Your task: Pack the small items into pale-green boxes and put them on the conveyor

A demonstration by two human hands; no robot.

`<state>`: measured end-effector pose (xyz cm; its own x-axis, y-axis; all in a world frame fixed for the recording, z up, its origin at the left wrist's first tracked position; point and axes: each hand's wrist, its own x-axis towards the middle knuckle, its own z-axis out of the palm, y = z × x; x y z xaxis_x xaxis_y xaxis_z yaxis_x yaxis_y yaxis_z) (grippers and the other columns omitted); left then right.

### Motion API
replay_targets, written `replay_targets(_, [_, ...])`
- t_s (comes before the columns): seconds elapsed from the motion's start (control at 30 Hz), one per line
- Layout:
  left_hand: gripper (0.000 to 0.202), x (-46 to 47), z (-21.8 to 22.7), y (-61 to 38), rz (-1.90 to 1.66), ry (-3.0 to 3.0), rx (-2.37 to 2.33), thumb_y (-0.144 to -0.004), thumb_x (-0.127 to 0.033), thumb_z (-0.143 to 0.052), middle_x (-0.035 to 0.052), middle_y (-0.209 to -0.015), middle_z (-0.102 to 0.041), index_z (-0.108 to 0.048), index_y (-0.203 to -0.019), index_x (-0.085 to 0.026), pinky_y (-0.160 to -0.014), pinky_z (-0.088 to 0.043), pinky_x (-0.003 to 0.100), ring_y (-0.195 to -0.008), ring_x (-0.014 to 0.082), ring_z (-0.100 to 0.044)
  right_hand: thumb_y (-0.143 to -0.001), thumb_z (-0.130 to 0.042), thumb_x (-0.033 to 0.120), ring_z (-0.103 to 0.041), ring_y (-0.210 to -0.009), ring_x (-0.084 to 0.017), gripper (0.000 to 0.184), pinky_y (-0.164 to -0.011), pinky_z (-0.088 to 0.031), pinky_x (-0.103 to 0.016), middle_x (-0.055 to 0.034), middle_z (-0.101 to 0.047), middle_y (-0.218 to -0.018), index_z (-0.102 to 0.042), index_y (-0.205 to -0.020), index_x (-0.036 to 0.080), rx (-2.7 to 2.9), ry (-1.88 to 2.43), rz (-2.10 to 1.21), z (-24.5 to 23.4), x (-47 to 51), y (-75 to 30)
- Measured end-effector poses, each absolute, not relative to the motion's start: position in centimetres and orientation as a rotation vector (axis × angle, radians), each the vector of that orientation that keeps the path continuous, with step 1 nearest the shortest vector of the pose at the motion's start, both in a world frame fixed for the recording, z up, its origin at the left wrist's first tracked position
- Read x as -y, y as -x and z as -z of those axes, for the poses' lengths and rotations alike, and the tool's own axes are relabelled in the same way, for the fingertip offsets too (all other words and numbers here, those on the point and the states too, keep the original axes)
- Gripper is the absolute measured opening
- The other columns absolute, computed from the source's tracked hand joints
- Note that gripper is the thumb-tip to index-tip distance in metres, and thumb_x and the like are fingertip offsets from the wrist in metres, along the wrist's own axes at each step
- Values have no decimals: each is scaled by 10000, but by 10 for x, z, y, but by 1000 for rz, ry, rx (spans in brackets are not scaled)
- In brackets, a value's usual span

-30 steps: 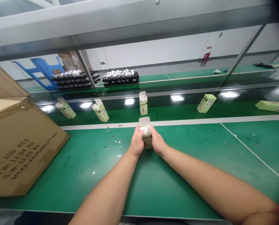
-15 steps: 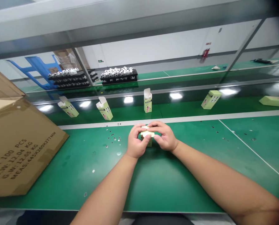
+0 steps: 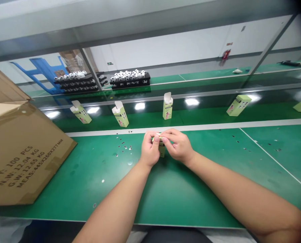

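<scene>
Head camera is showing the left hand [image 3: 149, 150] and right hand [image 3: 178, 145] clasping a pale green carton [image 3: 162, 151], apparently upright, its long axis running down from the fingers [image 3: 168, 136] closed around its top.

Head-worn view, angled down onto green workbench [image 3: 89, 189]

A shipping carton [image 3: 21, 148] is lying at the left end of the workbench [image 3: 181, 199]. A small carton [image 3: 162, 151] is sitting between the left hand [image 3: 149, 150] and the right hand [image 3: 177, 145], mid-bench. Five further small cartons [image 3: 167, 106] are ranged in a row behind it. Two racks of toy balls [image 3: 130, 79] are standing beyond that row.
</scene>
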<state>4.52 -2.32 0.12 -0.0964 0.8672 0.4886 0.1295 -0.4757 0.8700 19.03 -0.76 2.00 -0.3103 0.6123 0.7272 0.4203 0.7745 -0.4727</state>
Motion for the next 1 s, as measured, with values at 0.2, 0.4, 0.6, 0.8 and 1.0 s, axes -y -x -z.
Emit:
replay_targets(0.2, [317,26,-1,-49,-1588,-1460,-992,-976,-457,-308,50,-978,-537,-507,-932,-214,-901,-441,294,-920,167,-525,-902,-520,247,-625,-934,-205,280,-827,-534,-351,-56,-663,-1043,-674,-1133,278,2003,784,-144,-17,15,-188])
replay_targets(0.4, [139,26,-1,-47,-1549,-1448,-956,-923,-286,-366,42,-987,-528,-480,-924,-208,-897,-439,292,-931,169,-517,-873,-551,240,-573,-1098,-256,388,-928,-504,-421,-72,-587,-1237,-588,-1253,309,2152,764,-26,-5,14,-199])
replay_targets(0.6, [229,27,0,-45,-1487,-1363,-915,-879,-242,-379,45,-1067,-559,-480,-1082,-212,-868,-474,300,-957,176,-566,-843,-566,204,-540,-1160,-253,533,-929,-516,-423,-102,-477,-1338,-436,-1351,293,2181,802,-320,6,22,-194])
replay_targets(0.8, [409,15,21,-47,-1485,-1394,-1102,-932,-415,-437,108,-1296,-510,-430,-1287,-213,-1014,-406,359,-1232,214,-478,-828,-579,252,-605,-1024,-244,478,-901,-517,-417,-102,-593,-1206,-496,-1298,234,1941,1219,-326,-10,-28,-254])
replay_targets(1.0, [278,6,27,-53,-1281,-1436,-1263,-883,-361,-527,98,-1128,-612,-577,-1093,-185,-936,-444,385,-1041,220,-582,-814,-548,298,-556,-1096,-306,578,-946,-448,-448,-188,-548,-1240,-446,-1361,142,1437,1760,60,-24,-127,-373])
